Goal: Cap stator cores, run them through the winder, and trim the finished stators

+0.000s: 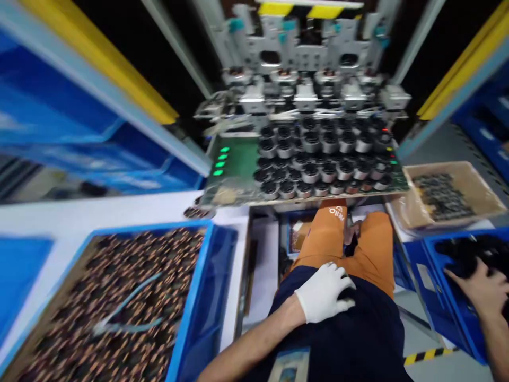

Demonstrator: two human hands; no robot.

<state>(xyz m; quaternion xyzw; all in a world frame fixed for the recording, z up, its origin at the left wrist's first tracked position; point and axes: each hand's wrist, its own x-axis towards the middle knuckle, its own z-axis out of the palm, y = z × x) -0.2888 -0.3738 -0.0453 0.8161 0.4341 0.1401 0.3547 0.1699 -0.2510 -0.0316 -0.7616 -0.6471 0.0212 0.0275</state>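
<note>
My left hand (324,293), in a white glove, rests over my dark shirt at the lap, its fingers curled around a small dark thing I cannot make out. At the right edge my bare right hand (483,289) reaches into a blue bin (431,246) of black parts (473,246), fingers spread over them. Ahead, rows of black-topped silver cylinders (310,172) stand on a green panel (240,159) with lit green marks.
A machine (306,98) with metal clamps rises behind the panel. To the left is a blue bin (209,249) full of small copper-and-black parts, with a pale blue tool (131,326) on top. A lined carton (485,193) of dark parts is at the right.
</note>
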